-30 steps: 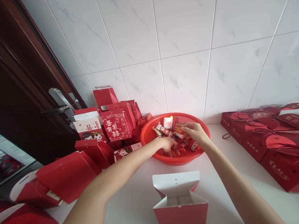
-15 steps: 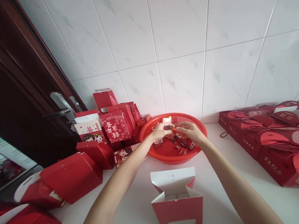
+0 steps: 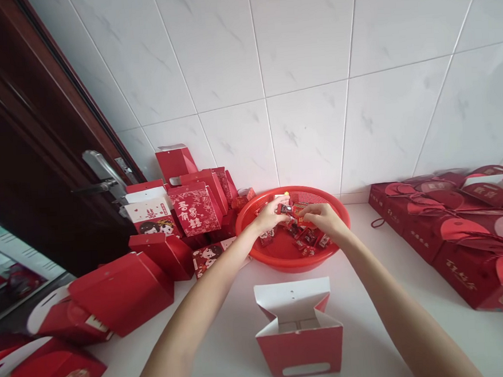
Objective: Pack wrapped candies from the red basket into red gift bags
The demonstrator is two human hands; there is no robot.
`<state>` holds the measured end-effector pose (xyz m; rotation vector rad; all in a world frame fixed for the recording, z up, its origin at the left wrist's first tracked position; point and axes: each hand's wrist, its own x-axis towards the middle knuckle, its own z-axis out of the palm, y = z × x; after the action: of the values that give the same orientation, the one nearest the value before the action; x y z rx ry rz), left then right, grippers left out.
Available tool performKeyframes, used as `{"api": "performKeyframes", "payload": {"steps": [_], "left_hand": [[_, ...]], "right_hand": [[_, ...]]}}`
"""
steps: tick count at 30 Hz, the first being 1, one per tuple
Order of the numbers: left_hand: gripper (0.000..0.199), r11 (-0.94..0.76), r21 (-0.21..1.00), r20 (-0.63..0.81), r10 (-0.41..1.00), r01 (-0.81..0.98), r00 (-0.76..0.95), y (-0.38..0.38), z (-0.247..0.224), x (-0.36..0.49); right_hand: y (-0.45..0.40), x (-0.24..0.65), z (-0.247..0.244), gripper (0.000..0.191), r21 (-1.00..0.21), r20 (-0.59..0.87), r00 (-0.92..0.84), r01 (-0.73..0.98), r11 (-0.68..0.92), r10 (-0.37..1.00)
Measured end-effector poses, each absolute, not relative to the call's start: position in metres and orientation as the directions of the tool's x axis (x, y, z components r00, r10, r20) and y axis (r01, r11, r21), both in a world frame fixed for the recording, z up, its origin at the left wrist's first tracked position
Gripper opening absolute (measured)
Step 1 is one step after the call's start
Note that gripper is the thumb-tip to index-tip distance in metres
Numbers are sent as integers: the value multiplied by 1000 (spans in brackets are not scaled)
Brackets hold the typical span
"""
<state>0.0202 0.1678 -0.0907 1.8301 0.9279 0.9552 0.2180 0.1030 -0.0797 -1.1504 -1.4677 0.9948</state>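
Both my hands are over a red plastic basket (image 3: 297, 264) by the tiled wall, with several wrapped candies (image 3: 309, 237) lying in it. Between the thumb and fingers of my left hand (image 3: 269, 217) is a dark red wrapped candy (image 3: 285, 208). My right hand (image 3: 324, 219) is closed in a pinch, its fingertips on a small orange-red wrapped candy (image 3: 298, 214). Closer to me, between my forearms, a red paper box (image 3: 300, 349) with a white inside stands upright, its top open.
Red gift boxes (image 3: 195, 209) are stacked at the left, against the wall and along the table (image 3: 227, 328). Rows of dark red boxes (image 3: 438, 244) with ribbon ties stand at the right. A dark door (image 3: 28, 141) with a metal handle is at the far left.
My hands have drawn slightly apart over the basket, and the candies at their fingertips show more clearly. The view has shifted slightly; the open box stays in place.
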Motion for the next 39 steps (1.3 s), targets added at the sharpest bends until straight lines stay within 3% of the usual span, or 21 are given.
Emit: {"api": "performKeyframes", "payload": {"steps": [3, 10, 19, 24, 31, 36, 39], "left_hand": [[66, -376, 906, 263, 862, 197, 433, 167, -89, 21], [83, -234, 970, 167, 827, 60, 537, 163, -88, 21], [67, -252, 965, 180, 847, 78, 501, 163, -87, 23], [62, -332, 928, 182, 800, 169, 572, 161, -86, 25], [51, -441, 782, -17, 693, 442, 721, 162, -95, 29], [71, -661, 434, -177, 603, 612, 778, 153, -99, 57], [56, -623, 363, -241, 656, 693, 715, 148, -102, 79]], "right_hand": [[104, 217, -80, 10, -960, 202, -96, 176, 216, 975], [109, 217, -87, 9, -981, 127, -85, 138, 138, 988], [109, 217, -86, 11, -988, 112, -64, 101, 118, 992], [107, 215, -84, 10, -991, 88, -52, 100, 93, 995], [107, 218, -82, 15, -991, 117, 119, 83, 107, 986], [105, 218, -80, 15, -994, 102, 121, 54, 96, 987], [106, 217, -81, 16, -996, 83, 128, 29, 80, 988]]}}
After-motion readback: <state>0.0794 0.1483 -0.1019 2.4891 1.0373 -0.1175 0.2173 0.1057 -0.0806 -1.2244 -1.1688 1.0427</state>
